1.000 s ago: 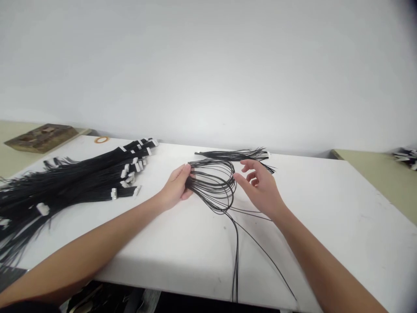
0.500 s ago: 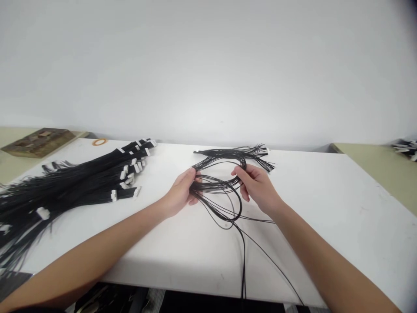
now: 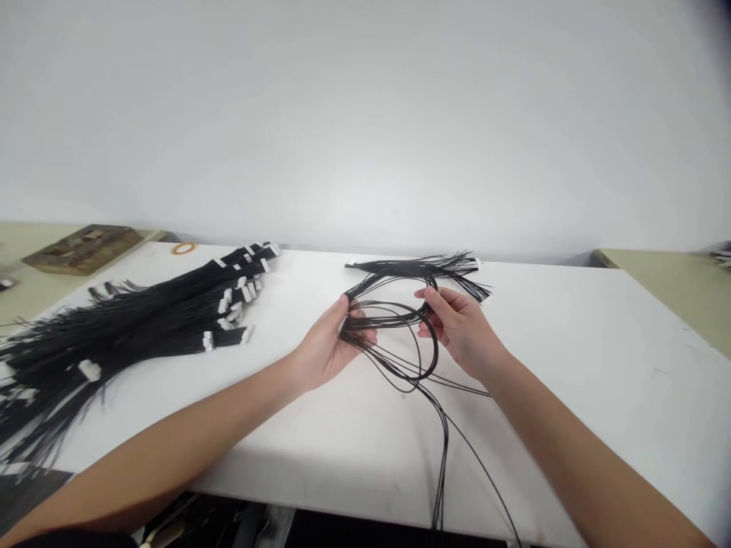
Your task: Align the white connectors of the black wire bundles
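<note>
Both hands, the left hand (image 3: 328, 346) and the right hand (image 3: 460, 327), grip a looped black wire bundle (image 3: 394, 335) above the white bench (image 3: 571, 342); its tails run off the front edge (ends hidden). A larger harness pile (image 3: 131, 323) lies left.

A white tabletop (image 3: 571, 365) carries the work, its near edge running across the lower part of the view. On its left half lies a large pile of black wire harnesses (image 3: 131, 323), spread lengthwise, with small white connectors (image 3: 240, 293) at the ends nearest the centre. An orange rubber band (image 3: 183, 247) lies flat near the far left corner. Beyond that corner, a brown block (image 3: 83, 247) rests on a beige surface (image 3: 34, 285). A second beige surface (image 3: 674, 293) adjoins the right side. A plain white wall (image 3: 365, 114) fills the background.
</note>
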{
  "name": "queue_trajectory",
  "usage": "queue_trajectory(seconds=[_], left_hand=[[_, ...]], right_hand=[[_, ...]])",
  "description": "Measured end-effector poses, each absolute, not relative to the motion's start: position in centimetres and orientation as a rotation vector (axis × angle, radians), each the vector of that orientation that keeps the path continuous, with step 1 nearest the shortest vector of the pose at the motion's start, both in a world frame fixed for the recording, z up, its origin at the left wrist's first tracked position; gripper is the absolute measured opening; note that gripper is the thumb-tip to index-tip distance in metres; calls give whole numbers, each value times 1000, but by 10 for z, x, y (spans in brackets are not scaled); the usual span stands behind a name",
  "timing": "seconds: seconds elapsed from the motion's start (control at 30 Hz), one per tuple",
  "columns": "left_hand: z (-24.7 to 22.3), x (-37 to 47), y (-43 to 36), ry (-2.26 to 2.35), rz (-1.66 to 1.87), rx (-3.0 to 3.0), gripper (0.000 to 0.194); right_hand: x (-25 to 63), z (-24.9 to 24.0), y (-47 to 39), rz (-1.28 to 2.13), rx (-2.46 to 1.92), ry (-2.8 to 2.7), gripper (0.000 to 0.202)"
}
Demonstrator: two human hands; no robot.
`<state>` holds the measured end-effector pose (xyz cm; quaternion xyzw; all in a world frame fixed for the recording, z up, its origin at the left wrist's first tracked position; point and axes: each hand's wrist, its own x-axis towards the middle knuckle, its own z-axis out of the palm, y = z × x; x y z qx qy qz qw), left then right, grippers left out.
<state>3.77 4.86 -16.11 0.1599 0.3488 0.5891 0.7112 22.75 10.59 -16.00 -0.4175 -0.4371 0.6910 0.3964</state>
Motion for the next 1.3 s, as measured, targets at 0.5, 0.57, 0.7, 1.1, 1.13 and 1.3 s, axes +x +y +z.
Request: queue_trajectory(seconds=[0.5, 0.57, 0.7, 1.1, 1.13, 1.3], left_hand=[[-161, 33, 51, 780, 1431, 255, 19], [-161, 33, 51, 775, 1420, 283, 19], [-162, 33, 49, 775, 1405, 365, 20], [-164, 28, 48, 743, 1371, 405, 22], [-164, 28, 48, 749, 1372, 403, 22], [-163, 30, 47, 710, 1388, 343, 20]], right_hand=[[233, -141, 86, 1734, -920, -2013, 16], [233, -141, 85, 1731, -916, -2021, 17], [232, -142, 81, 1716, -900, -2071, 14], [266, -118, 100, 1865, -696, -1737, 15], [270, -118, 102, 1864, -682, -1634, 15], [284, -117, 110, 1877, -643, -1395, 9]])
